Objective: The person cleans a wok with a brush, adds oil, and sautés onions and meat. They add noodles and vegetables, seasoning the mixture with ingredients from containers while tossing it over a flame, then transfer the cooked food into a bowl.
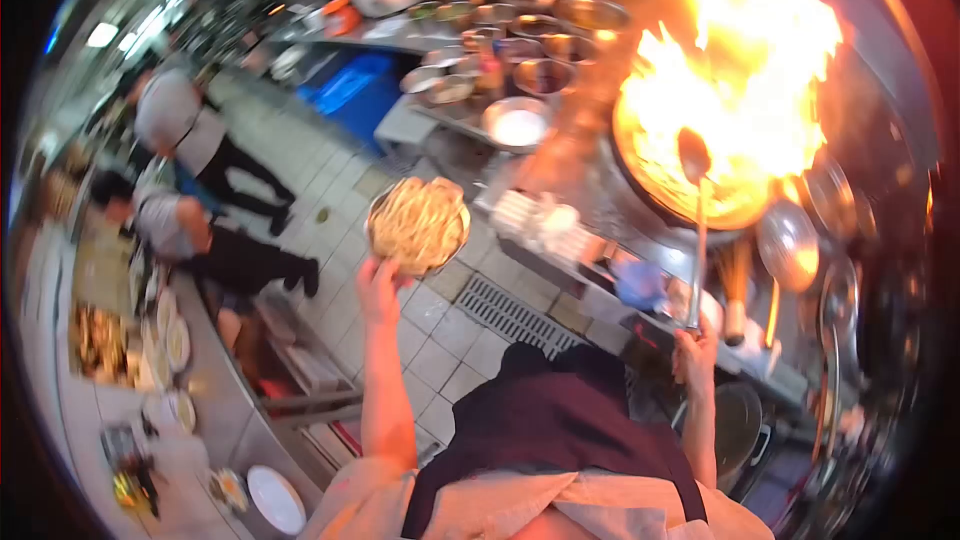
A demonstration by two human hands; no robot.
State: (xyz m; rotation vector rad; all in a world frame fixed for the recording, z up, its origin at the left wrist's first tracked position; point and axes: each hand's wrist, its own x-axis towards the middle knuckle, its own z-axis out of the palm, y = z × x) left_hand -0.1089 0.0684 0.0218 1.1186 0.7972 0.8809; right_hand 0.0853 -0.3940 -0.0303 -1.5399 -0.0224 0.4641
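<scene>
Flames point(745, 70) obscure the wok point(648, 210) beyond our right hand point(696, 352), gripping a ladle point(699, 235); our left point(382, 290) grips a bowl point(371, 238) above tiles point(425, 310).

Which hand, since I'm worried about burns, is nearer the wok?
Right. The right hand grips a ladle on the wok's near side; the left hand is farther off, left of the wok, holding a dish.

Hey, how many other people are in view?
2: one person in a grey shirt and dark trousers at upper left, another person similarly dressed just below. More may be hidden.
</scene>
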